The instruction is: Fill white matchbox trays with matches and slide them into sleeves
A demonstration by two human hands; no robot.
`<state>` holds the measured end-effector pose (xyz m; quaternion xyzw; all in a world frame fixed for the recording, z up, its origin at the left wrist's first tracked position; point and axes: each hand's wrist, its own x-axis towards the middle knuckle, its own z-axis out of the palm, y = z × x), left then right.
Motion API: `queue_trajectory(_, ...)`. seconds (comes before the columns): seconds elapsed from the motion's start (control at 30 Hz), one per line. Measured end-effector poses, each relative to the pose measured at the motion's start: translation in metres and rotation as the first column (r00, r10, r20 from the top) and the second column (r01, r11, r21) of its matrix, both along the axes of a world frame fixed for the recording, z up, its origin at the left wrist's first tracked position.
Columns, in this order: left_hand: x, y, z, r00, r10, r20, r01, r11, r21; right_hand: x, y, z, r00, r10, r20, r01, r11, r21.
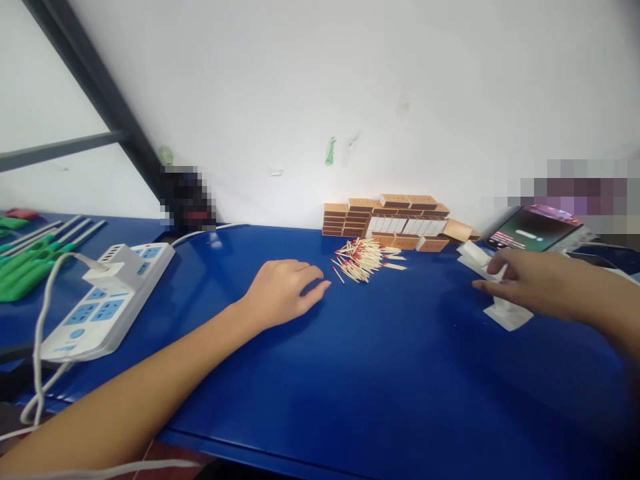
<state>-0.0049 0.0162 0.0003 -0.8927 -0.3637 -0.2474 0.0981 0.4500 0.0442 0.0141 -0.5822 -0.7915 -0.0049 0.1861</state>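
Note:
My left hand rests on the blue table, just left of a heap of red-tipped matches. Its fingers are loosely bent, with thumb and forefinger apart and nothing between them. Over at the right, my right hand is above white folded pieces that look like matchbox trays. Thumb and forefinger are apart there too; the hand partly hides the white pieces, and contact is unclear. Behind the matches, brown matchboxes are stacked against the wall, with a row of white trays among them.
A white power strip with a plugged-in charger lies at left, its cable looping toward the front. Beyond it are green-handled tools. A phone with a lit screen leans at the right rear. The table meets a white wall.

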Motion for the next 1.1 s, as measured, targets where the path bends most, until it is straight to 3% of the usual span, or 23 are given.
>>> queue_trajectory(0.1, 0.004, -0.004, -0.001, 0.998, -0.063, 0.026, 0.064, 0.996, -0.059, -0.032, -0.010, 0.013, 0.990, -0.134, 0.048, 0.130, 0.989, 0.072)
queue_trajectory(0.13, 0.007, -0.008, -0.001, 0.995, -0.092, 0.031, 0.095, 0.992, -0.085, -0.050, -0.016, 0.015, 0.994, -0.110, 0.018, 0.109, 0.993, 0.053)
queue_trajectory(0.23, 0.015, -0.020, -0.002, 0.987, -0.152, 0.043, 0.158, 0.972, -0.173, -0.117, -0.038, 0.011, 0.985, 0.143, -0.101, -0.149, 0.988, -0.047)
queue_trajectory(0.3, 0.018, -0.025, -0.002, 0.986, -0.158, 0.048, 0.164, 0.969, -0.186, -0.157, -0.051, 0.003, 0.935, 0.351, -0.056, -0.353, 0.935, -0.034)
queue_trajectory(0.37, 0.019, -0.025, 0.000, 0.989, -0.140, 0.046, 0.146, 0.974, -0.172, -0.179, -0.057, -0.004, 0.894, 0.447, 0.011, -0.447, 0.894, -0.033)
queue_trajectory(0.47, 0.019, -0.023, 0.001, 0.991, -0.117, 0.063, 0.127, 0.977, -0.173, -0.173, -0.047, -0.009, 0.913, 0.408, -0.007, -0.408, 0.913, 0.029)
queue_trajectory(0.67, 0.022, -0.022, -0.005, 0.998, -0.044, 0.044, 0.053, 0.970, -0.236, -0.116, 0.001, -0.021, 0.994, 0.074, -0.079, -0.072, 0.997, 0.029)
queue_trajectory(0.8, 0.023, -0.021, -0.006, 0.995, -0.073, 0.061, 0.088, 0.952, -0.292, -0.112, 0.012, -0.029, 0.992, 0.068, -0.105, -0.077, 0.994, -0.079)
queue_trajectory(1.1, 0.020, -0.018, -0.003, 0.983, -0.119, 0.137, 0.159, 0.930, -0.331, -0.122, 0.000, -0.030, 0.992, 0.106, -0.071, -0.116, 0.983, -0.145)
